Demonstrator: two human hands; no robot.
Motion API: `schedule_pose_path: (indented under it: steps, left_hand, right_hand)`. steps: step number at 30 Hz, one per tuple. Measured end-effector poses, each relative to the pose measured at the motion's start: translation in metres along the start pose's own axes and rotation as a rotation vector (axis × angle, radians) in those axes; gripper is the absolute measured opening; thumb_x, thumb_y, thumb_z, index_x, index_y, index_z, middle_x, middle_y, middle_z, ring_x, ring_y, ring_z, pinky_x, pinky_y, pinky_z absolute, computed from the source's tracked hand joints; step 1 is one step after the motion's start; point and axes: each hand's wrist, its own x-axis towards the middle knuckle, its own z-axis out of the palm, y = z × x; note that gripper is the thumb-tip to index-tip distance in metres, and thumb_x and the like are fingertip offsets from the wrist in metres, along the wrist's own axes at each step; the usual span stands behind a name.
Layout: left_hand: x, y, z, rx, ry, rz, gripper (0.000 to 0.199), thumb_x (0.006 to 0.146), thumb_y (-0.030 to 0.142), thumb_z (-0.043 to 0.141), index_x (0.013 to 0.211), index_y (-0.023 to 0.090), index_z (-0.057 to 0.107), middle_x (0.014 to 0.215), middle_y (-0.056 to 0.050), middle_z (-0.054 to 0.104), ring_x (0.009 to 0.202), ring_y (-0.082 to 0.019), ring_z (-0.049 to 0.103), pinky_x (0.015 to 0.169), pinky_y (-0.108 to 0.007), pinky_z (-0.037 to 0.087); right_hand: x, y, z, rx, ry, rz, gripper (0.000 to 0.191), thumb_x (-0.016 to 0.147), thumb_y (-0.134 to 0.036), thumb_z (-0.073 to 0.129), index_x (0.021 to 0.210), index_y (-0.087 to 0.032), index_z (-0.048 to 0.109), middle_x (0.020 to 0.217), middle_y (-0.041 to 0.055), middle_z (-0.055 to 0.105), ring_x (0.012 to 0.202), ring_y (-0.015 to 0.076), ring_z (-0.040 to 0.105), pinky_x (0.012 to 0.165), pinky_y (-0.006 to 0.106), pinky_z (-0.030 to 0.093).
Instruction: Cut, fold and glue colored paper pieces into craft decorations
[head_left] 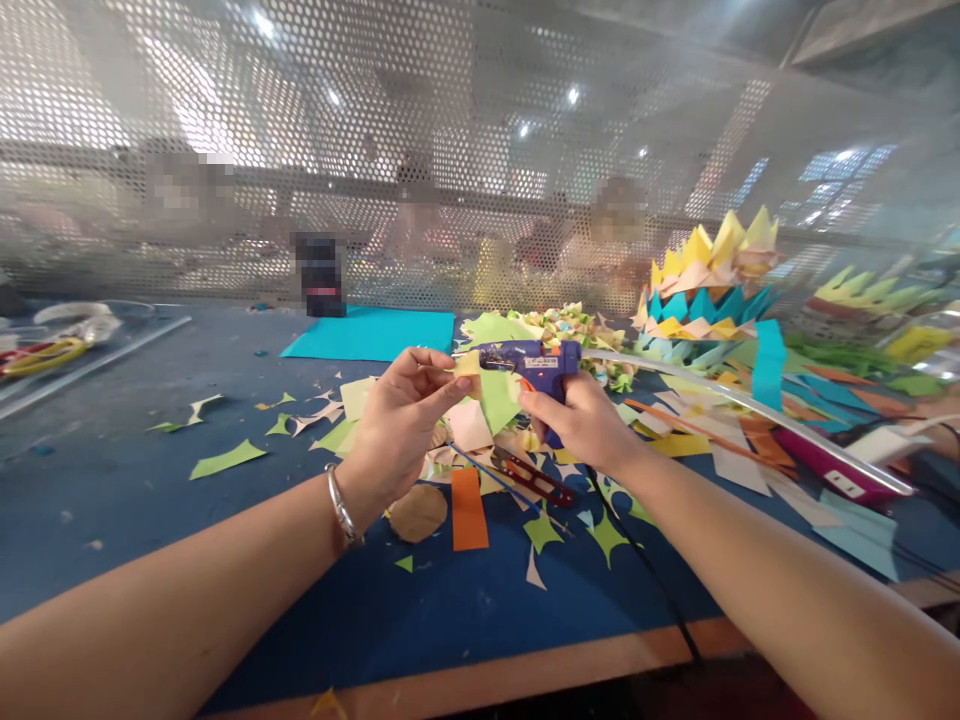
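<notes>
My right hand (581,415) is wrapped round the handle of a blue hot glue gun (536,358), whose nozzle points left. A long clear glue stick (675,372) runs out of its back to the right. Between the thumb and fingers of my left hand (401,425) is a small yellow paper piece (468,366), at the gun's nozzle. Whether nozzle and paper touch, I cannot tell. Below the hands lie dark red thread snips (532,475), an orange paper strip (470,510) and a round brown disc (418,514).
Paper scraps (229,458) litter the blue tabletop (150,510). A turquoise sheet (375,333) lies at the back. To the right stands a tiered, pointed paper construction (701,300), with a magenta power strip (840,465) nearer me. The gun's black cord (637,550) crosses the front edge.
</notes>
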Motion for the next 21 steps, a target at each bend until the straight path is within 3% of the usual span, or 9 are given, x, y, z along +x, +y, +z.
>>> schedule_pose_path:
  steps: [14, 21]
  left_hand:
    - [0.001, 0.012, -0.005, 0.046, 0.137, -0.010, 0.033, 0.068, 0.013, 0.080, 0.088, 0.021, 0.055, 0.067, 0.004, 0.065, 0.071, -0.012, 0.065, 0.068, -0.023, 0.047]
    - [0.006, 0.007, -0.010, 0.127, 0.215, 0.006, 0.032, 0.066, 0.014, 0.079, 0.085, 0.021, 0.055, 0.066, 0.004, 0.063, 0.070, -0.013, 0.064, 0.071, -0.027, 0.048]
  right_hand:
    - [0.004, 0.004, -0.002, 0.080, -0.016, 0.079, 0.040, 0.084, -0.036, 0.056, 0.047, -0.020, 0.053, 0.047, 0.0038, 0.059, 0.046, 0.0151, 0.057, 0.055, 0.032, 0.048]
    - [0.008, 0.012, 0.001, 0.262, -0.083, 0.318, 0.029, 0.082, -0.035, 0.065, 0.060, -0.018, 0.055, 0.047, 0.0001, 0.056, 0.041, 0.0122, 0.054, 0.042, 0.025, 0.042]
